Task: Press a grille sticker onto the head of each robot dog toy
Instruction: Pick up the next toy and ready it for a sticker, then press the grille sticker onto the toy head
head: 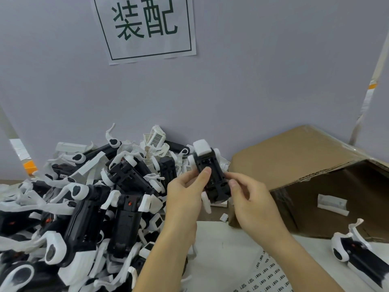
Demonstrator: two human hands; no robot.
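Sticker sheet [271, 272] on table | both hands grip robot dog [210, 171] | grey wall [252, 81], sign [145, 28]

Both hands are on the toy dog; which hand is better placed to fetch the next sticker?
Right hand: the sticker sheet lies directly below it, while the left hand can keep holding the toy dog.
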